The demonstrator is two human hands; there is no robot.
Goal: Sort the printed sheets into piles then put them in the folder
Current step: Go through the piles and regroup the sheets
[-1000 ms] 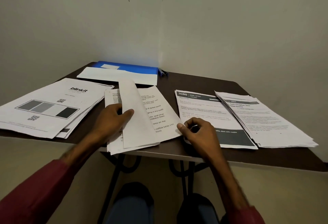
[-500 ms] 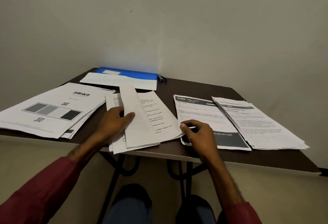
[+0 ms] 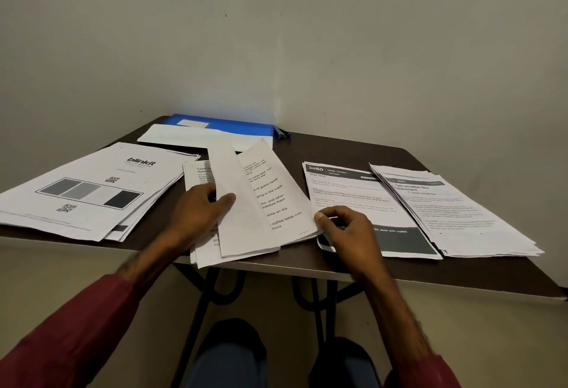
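Dark brown worktop [image 3: 307, 149] in plain wall corner. Mid-sorting: grips curled-up white printed sheets [image 3: 246, 203] of middle pile with left hand [image 3: 199, 212], pinches their lower corner with right hand [image 3: 350, 231]. Blue plastic folder [image 3: 233, 125] at far edge. Next likely: lift top sheet, match to sorted side piles [image 3: 455, 212].

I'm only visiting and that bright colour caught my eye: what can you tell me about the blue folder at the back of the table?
The blue folder lies flat at the far edge of the table, near the wall corner. It looks like glossy bright-blue plastic with a small white label on top. A white stack of sheets hides its near side, and dark pens lie by its right end. Nothing grips it: the left hand and right hand both hold the middle pile.
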